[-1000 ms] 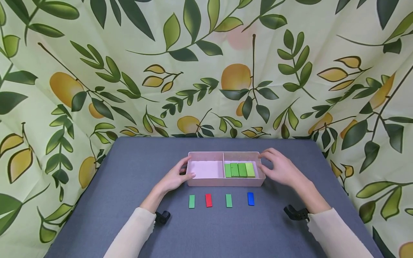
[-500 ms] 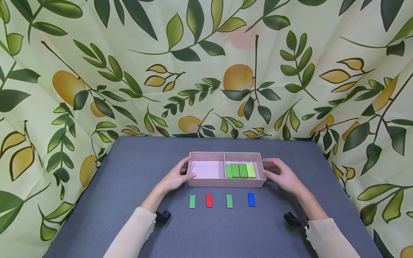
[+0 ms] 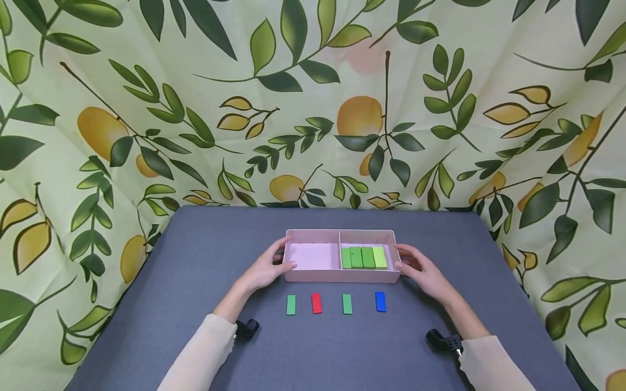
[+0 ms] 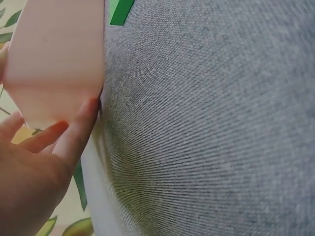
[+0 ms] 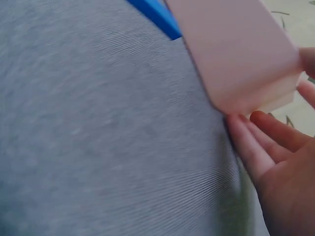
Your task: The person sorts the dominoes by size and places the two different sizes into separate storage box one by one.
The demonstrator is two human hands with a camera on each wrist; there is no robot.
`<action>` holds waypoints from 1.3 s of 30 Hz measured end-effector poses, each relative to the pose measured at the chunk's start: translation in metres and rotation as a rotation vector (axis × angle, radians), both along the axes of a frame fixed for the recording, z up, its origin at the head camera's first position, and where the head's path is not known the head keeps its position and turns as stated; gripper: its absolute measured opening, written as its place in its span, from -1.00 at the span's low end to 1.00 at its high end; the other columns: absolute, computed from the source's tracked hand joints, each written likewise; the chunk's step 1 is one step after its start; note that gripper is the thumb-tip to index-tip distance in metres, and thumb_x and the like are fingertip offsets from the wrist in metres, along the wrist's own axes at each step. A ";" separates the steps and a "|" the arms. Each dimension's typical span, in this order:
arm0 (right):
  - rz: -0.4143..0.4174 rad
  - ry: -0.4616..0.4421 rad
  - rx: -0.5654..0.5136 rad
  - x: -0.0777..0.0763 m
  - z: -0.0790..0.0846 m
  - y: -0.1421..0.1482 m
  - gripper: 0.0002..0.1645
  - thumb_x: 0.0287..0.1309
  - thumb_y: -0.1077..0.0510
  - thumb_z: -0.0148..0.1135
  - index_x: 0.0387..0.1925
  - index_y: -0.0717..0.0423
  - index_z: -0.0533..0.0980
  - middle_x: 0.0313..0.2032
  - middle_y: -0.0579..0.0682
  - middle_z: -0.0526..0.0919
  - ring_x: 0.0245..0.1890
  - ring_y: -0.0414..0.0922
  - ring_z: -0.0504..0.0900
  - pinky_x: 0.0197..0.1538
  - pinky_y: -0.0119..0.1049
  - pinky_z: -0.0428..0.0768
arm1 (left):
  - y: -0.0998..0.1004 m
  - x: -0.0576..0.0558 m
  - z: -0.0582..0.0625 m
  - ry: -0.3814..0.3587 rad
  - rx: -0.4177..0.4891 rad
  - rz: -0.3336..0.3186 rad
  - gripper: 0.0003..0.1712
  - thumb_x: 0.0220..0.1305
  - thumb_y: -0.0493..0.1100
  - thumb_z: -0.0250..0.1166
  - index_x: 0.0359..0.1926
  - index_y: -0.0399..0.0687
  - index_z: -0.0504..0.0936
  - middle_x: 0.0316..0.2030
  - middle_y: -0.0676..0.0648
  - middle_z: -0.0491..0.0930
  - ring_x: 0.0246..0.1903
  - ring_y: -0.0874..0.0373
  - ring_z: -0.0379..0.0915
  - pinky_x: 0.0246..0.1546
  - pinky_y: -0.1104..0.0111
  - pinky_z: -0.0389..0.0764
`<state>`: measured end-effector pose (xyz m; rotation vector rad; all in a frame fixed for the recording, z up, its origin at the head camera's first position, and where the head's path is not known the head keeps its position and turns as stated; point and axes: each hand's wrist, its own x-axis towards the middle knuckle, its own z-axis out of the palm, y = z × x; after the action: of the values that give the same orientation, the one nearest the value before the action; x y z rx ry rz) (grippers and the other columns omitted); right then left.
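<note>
A long pink box [image 3: 313,276] with two compartments lies on the table. Several green blocks [image 3: 362,258] stand in a row in its right compartment; the left one holds nothing. My left hand [image 3: 261,269] holds the box's left end, thumb at the near corner. In the left wrist view its fingers [image 4: 78,130] touch the end wall low down. At the right end, my right hand [image 3: 425,271] holds the box the same way, with its fingers [image 5: 246,142] at the lower edge in the right wrist view.
In front of the box, a green block [image 3: 290,305], a red block [image 3: 317,303], another green block [image 3: 347,304] and a blue block [image 3: 380,302] lie spaced in a row. A leaf-patterned cloth [image 3: 313,108] hangs behind the grey-blue table [image 3: 332,353].
My right hand has come off the far right rim, swung outward and lower, then closed in on the box's right end. The left hand and the blocks have stayed put.
</note>
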<state>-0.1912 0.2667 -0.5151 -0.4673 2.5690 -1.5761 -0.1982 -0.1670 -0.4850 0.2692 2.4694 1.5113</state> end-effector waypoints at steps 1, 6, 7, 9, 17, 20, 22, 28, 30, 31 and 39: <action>0.001 -0.002 -0.009 0.000 -0.001 -0.001 -0.36 0.48 0.08 0.16 0.48 0.09 0.25 0.32 0.32 0.40 0.22 0.24 0.48 0.05 -0.45 0.52 | 0.000 0.000 0.000 0.007 -0.004 -0.001 -0.12 0.35 -0.10 0.38 0.58 0.03 0.15 0.49 -0.28 0.17 0.34 -0.30 0.32 0.29 -0.15 0.34; -0.016 -0.007 -0.014 0.003 -0.002 -0.001 -0.36 0.50 0.09 0.13 0.49 0.09 0.23 0.30 0.35 0.39 0.22 0.25 0.47 0.04 -0.48 0.51 | 0.001 0.001 0.001 0.075 -0.042 0.007 -0.12 0.32 -0.11 0.41 0.56 -0.01 0.20 0.44 -0.27 0.27 0.28 -0.25 0.40 0.26 -0.10 0.40; -0.019 -0.007 -0.011 0.003 -0.003 -0.001 -0.36 0.50 0.08 0.12 0.50 0.09 0.23 0.29 0.36 0.40 0.21 0.24 0.47 0.03 -0.48 0.51 | 0.001 0.001 0.002 0.086 -0.056 0.016 -0.12 0.31 -0.10 0.42 0.55 0.00 0.22 0.43 -0.26 0.31 0.27 -0.23 0.42 0.25 -0.10 0.41; -0.022 -0.017 -0.015 0.002 -0.005 -0.002 -0.36 0.51 0.07 0.12 0.50 0.08 0.22 0.29 0.36 0.40 0.21 0.23 0.47 0.02 -0.48 0.51 | 0.001 0.003 0.002 0.105 -0.080 0.043 -0.14 0.29 -0.10 0.44 0.53 -0.02 0.26 0.39 -0.23 0.37 0.23 -0.17 0.46 0.22 -0.07 0.45; -0.040 -0.009 -0.002 0.000 -0.008 -0.003 -0.37 0.51 0.04 0.12 0.48 0.05 0.23 0.25 0.34 0.44 0.16 0.14 0.49 0.03 -0.44 0.53 | 0.004 0.011 0.008 0.284 -0.133 0.150 -0.49 0.30 -0.23 0.41 0.24 -0.24 0.55 -0.03 -0.19 0.65 -0.09 0.01 0.61 -0.02 0.07 0.62; -0.040 -0.008 0.015 0.001 -0.008 -0.004 -0.37 0.52 0.03 0.10 0.49 0.05 0.22 0.25 0.34 0.43 0.15 0.14 0.49 0.05 -0.42 0.53 | 0.004 0.017 0.013 0.395 -0.170 0.159 -0.67 0.27 -0.30 0.41 0.04 -0.27 0.65 -0.23 -0.10 0.65 -0.21 0.07 0.60 -0.17 0.18 0.66; -0.046 -0.013 0.021 0.001 -0.008 -0.004 -0.36 0.52 0.01 0.09 0.49 0.05 0.21 0.26 0.34 0.43 0.16 0.15 0.49 0.05 -0.41 0.54 | 0.004 0.021 0.015 0.472 -0.218 0.155 -0.78 0.24 -0.32 0.42 -0.09 -0.24 0.68 -0.31 -0.04 0.62 -0.29 0.12 0.58 -0.26 0.25 0.66; -0.046 -0.015 0.017 0.000 -0.009 -0.007 -0.37 0.53 0.01 0.08 0.51 0.00 0.19 0.27 0.31 0.42 0.17 0.17 0.49 0.05 -0.50 0.50 | 0.005 0.038 0.026 0.620 -0.420 0.061 -0.91 0.22 -0.28 0.45 -0.27 -0.04 0.69 -0.36 0.08 0.58 -0.37 0.24 0.49 -0.31 0.33 0.61; -0.044 -0.009 0.011 0.000 -0.008 -0.008 -0.37 0.53 0.01 0.08 0.50 -0.01 0.20 0.27 0.31 0.43 0.17 0.17 0.49 0.05 -0.52 0.49 | 0.006 0.044 0.030 0.650 -0.471 0.006 -0.89 0.21 -0.25 0.47 -0.29 -0.01 0.69 -0.36 0.10 0.58 -0.37 0.25 0.48 -0.30 0.33 0.61; -0.046 -0.007 0.009 0.000 -0.008 -0.008 -0.37 0.53 0.01 0.08 0.50 -0.01 0.20 0.26 0.30 0.43 0.17 0.17 0.49 0.05 -0.52 0.49 | 0.007 0.046 0.031 0.659 -0.497 -0.023 -0.88 0.21 -0.24 0.48 -0.29 0.01 0.69 -0.36 0.11 0.57 -0.37 0.26 0.47 -0.31 0.34 0.61; -0.058 -0.006 0.037 0.002 -0.008 -0.007 -0.37 0.54 -0.01 0.06 0.50 0.01 0.20 0.27 0.31 0.43 0.16 0.15 0.50 0.08 -0.40 0.53 | 0.013 0.066 0.033 0.667 -0.640 -0.284 -0.87 0.21 -0.17 0.46 -0.31 0.00 0.63 -0.37 0.10 0.52 -0.39 0.21 0.44 -0.38 0.34 0.55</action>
<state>-0.1891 0.2598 -0.5234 -0.3880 2.6253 -1.5425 -0.1323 -0.1541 -0.4520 1.0724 3.0576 0.4990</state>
